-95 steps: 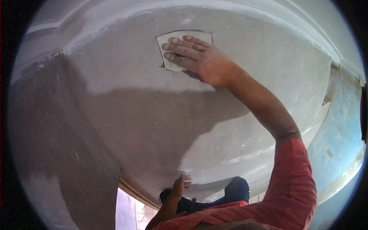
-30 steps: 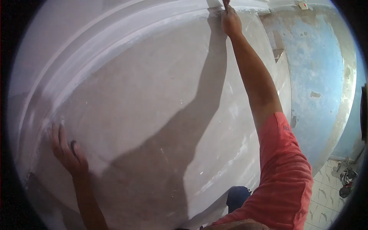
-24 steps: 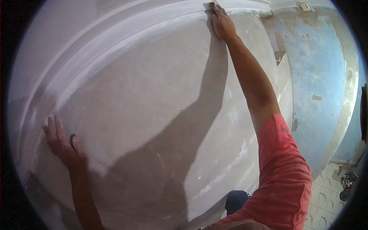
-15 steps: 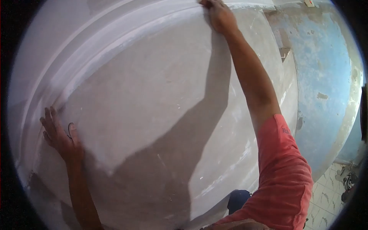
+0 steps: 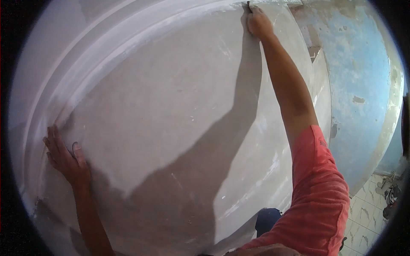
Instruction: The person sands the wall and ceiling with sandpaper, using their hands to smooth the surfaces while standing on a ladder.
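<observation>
Spread fingers of your left hand (image 5: 66, 161) lie at the left of the gray wall (image 5: 149, 106), tips beside the pale moulding (image 5: 64, 64). Farther right, your right hand (image 5: 259, 23) pinches a thin dark piece (image 5: 248, 6), only partly visible, up near the moulding. A patchy blue wall (image 5: 361, 77) stands at right.

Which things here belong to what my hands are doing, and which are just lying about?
In use:
Right hand, gripping a thin dark piece
Left hand, spread on the wall beside the moulding
Wall and, seemingly, white moulding

Lying about:
Small jumble on the tiled floor, too unclear to name
</observation>
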`<act>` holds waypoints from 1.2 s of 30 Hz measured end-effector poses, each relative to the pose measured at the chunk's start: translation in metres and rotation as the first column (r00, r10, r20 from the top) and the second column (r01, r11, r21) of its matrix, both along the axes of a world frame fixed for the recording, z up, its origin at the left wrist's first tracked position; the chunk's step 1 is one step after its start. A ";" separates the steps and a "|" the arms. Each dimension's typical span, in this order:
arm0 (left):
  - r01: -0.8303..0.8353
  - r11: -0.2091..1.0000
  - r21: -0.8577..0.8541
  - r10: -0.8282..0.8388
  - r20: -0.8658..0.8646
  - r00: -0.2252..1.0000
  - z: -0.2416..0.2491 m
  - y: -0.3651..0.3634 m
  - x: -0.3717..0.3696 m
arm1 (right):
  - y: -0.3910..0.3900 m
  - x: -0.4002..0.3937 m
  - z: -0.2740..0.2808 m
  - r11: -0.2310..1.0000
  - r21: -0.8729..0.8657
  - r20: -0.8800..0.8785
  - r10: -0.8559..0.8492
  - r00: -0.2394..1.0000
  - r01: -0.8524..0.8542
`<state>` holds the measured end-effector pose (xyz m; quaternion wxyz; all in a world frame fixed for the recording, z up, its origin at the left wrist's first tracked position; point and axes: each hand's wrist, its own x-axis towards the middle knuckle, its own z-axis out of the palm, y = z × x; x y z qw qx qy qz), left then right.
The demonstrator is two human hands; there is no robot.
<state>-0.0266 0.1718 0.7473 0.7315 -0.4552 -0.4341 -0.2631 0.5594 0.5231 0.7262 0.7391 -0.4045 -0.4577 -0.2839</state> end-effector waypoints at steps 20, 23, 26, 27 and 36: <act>0.023 0.999 -0.042 -0.025 -0.053 0.998 -0.001 -0.002 0.000 | -0.021 -0.020 -0.024 0.991 0.134 0.461 -0.053 0.886 -0.010; -0.014 0.999 -0.039 0.012 -0.052 0.999 -0.001 -0.003 0.002 | -0.045 -0.019 -0.015 0.622 0.062 -0.101 0.782 0.615 -0.781; 0.003 0.999 -0.043 -0.007 -0.078 0.997 0.000 -0.003 0.004 | -0.016 -0.045 -0.017 0.985 0.172 0.298 -0.044 0.953 -0.008; 0.004 0.999 -0.042 -0.007 -0.080 0.997 0.000 -0.002 0.006 | -0.026 -0.055 -0.018 0.985 0.173 0.297 -0.045 0.954 -0.008; 0.009 0.997 -0.071 -0.016 -0.098 0.995 0.001 -0.004 0.008 | -0.086 -0.069 -0.010 0.805 -0.053 0.129 0.593 0.795 -0.591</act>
